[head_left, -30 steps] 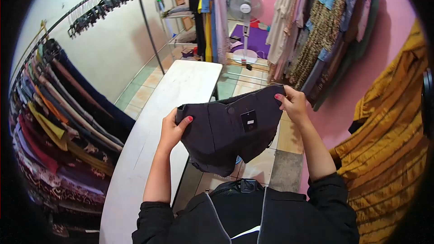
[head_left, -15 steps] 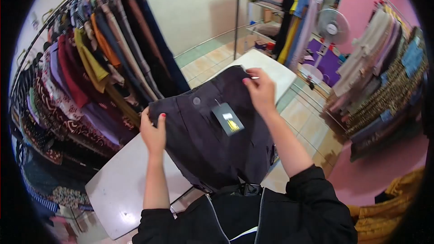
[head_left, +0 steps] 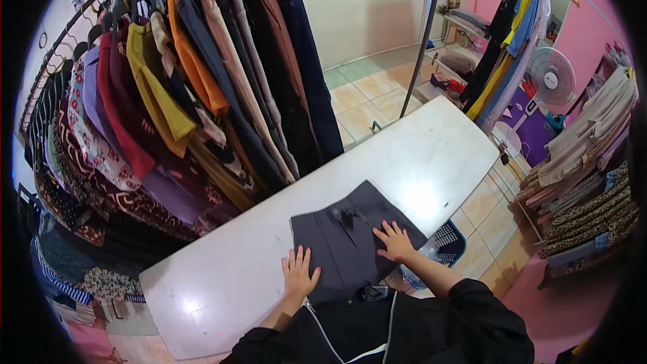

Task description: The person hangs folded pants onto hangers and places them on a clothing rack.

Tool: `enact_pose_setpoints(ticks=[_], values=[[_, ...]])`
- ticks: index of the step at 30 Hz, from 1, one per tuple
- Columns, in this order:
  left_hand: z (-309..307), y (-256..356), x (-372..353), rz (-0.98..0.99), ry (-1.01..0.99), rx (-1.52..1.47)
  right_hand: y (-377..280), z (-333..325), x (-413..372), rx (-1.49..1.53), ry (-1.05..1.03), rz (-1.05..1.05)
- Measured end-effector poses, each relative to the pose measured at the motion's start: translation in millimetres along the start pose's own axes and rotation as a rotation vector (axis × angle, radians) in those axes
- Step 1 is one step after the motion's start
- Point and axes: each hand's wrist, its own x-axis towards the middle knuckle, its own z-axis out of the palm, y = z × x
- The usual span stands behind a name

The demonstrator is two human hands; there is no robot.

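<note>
Dark grey trousers (head_left: 344,249) lie spread on the white table (head_left: 222,276), waistband toward the far side. A small black piece (head_left: 348,218) rests near the waistband's middle. My left hand (head_left: 298,276) is open on the left side of the cloth, palm down and fingers stretched forward. On the right side my right hand (head_left: 394,241) also lies flat, its fingers spread over the fabric. The lower part of the trousers runs toward my body and is partly hidden by my black jacket (head_left: 350,323).
Clothes on hangers (head_left: 148,108) crowd a rack along the table's left side. A blue basket (head_left: 450,243) stands below the right edge. More garments (head_left: 586,148) hang at the right, near a standing fan (head_left: 551,79). A dark pole (head_left: 423,40) rises beyond the table.
The trousers, held up by the waistband before, are now down flat on the table. Both hands have let go of the waistband and lie open on the cloth. The hanging tag no longer shows.
</note>
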Motion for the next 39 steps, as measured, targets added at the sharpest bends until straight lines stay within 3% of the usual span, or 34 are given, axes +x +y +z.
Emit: enact_pose_setpoints(ticks=[1,3,5,6,7,8,12,15,17,18,21,25,29,31,39], values=[[-3,-1,1,0.005,0.0,-0.002,5,-7,8,-0.01,-0.069,-0.018],[-4,-3,1,0.006,-0.002,-0.011,18,-32,38,0.071,-0.001,-0.134],[-5,-7,4,0.01,0.008,-0.007,20,-96,83,0.209,0.048,-0.186],[-6,-7,3,0.009,0.008,-0.004,-7,-158,87,0.146,0.205,-0.142],[-7,-6,2,0.006,0.01,-0.001,-8,-193,114,0.15,0.438,-0.24],[-5,-6,0,0.0,0.016,-0.012,-36,-258,113,0.15,0.524,-0.176],[1,-10,2,-0.023,0.041,-0.047,-94,-461,144,0.094,1.097,-0.442],[0,-8,2,-0.064,0.032,-0.117,-126,-581,161,-0.154,1.593,-0.58],[3,-9,0,-0.077,0.043,-0.15,-141,-637,173,-0.452,1.868,-0.419],[2,-8,0,-0.091,0.048,-0.148,-149,-656,175,-0.548,1.759,-0.227],[3,-8,0,-0.108,0.069,-0.181,-159,-676,180,-0.591,1.513,-0.029],[4,-9,3,-0.13,0.095,-0.185,-168,-685,191,-0.588,1.477,0.132],[3,-7,2,-0.145,0.111,-0.166,-167,-694,200,-0.551,1.402,-0.009],[3,-8,1,-0.147,0.106,-0.159,-172,-699,205,-0.415,1.491,-0.121],[4,-8,3,-0.163,0.081,-0.172,-177,-683,186,-0.222,1.622,-0.233]])
